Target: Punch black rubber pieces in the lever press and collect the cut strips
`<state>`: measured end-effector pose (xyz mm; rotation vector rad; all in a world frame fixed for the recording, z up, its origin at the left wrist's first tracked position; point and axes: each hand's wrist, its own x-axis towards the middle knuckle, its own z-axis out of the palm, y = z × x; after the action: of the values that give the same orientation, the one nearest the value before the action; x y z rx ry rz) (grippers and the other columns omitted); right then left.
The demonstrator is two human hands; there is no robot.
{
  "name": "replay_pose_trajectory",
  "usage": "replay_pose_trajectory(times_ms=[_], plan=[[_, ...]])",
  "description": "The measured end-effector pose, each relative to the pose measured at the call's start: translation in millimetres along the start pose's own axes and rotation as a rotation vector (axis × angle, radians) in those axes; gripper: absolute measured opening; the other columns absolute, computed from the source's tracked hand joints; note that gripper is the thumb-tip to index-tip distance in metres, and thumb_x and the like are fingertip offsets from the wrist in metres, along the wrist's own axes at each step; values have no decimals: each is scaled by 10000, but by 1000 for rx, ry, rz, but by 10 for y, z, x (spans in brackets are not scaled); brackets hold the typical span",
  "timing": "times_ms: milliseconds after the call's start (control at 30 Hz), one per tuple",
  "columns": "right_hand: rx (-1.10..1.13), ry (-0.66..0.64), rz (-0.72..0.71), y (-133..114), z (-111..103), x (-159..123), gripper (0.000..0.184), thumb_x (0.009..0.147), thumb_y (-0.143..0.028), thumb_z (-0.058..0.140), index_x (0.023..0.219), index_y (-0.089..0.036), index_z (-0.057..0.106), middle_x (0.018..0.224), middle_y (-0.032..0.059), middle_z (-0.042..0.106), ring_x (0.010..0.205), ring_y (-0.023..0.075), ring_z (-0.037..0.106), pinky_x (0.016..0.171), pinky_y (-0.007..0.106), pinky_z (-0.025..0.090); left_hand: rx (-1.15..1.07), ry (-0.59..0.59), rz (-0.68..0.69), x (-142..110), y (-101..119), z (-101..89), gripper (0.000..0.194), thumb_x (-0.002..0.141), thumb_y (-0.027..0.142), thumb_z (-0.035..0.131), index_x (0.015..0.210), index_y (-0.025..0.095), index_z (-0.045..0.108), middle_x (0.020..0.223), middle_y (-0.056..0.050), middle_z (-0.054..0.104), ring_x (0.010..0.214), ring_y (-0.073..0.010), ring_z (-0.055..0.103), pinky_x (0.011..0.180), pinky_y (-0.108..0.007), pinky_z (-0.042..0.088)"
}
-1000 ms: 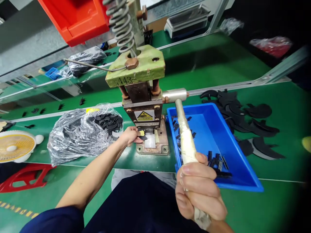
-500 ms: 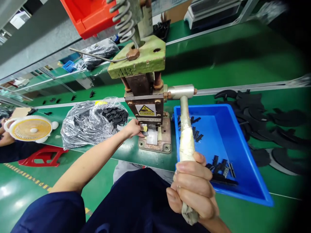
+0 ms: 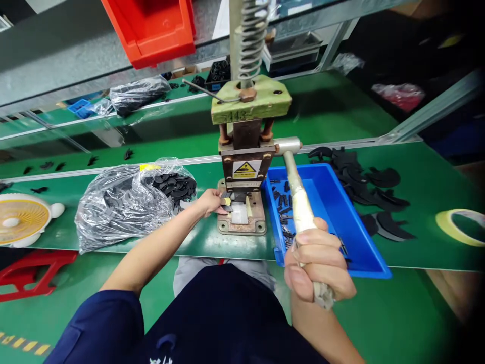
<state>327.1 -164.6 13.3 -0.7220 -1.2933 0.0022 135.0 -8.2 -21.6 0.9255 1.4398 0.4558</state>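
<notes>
A hand press [image 3: 246,167] with a green top plate and a yellow warning label stands in front of me. My right hand [image 3: 320,260] is wrapped round its lever handle [image 3: 302,202], which is bound in pale tape and slants down toward me. At the press base [image 3: 225,226], my left hand [image 3: 211,203] pinches the edge of a small black piece [image 3: 227,208] beside the tool. A yellow patch shows at its fingertips, and the piece is partly hidden. A light metal plate [image 3: 239,214] lies on the base.
A clear bag of black curved pieces [image 3: 117,207] lies left of the press. To the right are a blue bin [image 3: 341,222] with small black parts, loose black pieces [image 3: 352,174] and a tape roll [image 3: 460,227]. A fan [image 3: 22,217] sits far left; a red bin [image 3: 162,38] hangs above.
The view has swung right and straightened, bringing the tape roll in and taking the other person's hands out. My left hand stays at the press base; my right still grips the lever.
</notes>
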Motion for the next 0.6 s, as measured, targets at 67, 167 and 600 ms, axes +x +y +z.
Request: replay_pose_trajectory(times_ms=[67,167,600], plan=[[-15,9,-53,-13,8,50,218,729,-118,620,636,-212,447,717,-65,598,784,141,605,963,497,496,29,-14,-21,-14,-3,-32,190,753,176,784,766,120,603,547,-2,617,476,-134,648,501,-213,572],[-28,-8,-69,-30,3,78,230,715,-105,623,612,-204,443,697,-53,604,768,149,605,938,511,501,112,66,35,0,-21,-247,168,813,210,728,775,130,586,566,-17,635,452,-125,631,482,-205,536],[25,296,-153,94,224,77,445,676,-175,661,504,-222,253,511,-48,469,530,120,483,688,400,488,1136,278,548,-421,-684,-1231,214,816,208,684,1022,177,731,1063,-88,686,981,-237,649,835,-306,508]])
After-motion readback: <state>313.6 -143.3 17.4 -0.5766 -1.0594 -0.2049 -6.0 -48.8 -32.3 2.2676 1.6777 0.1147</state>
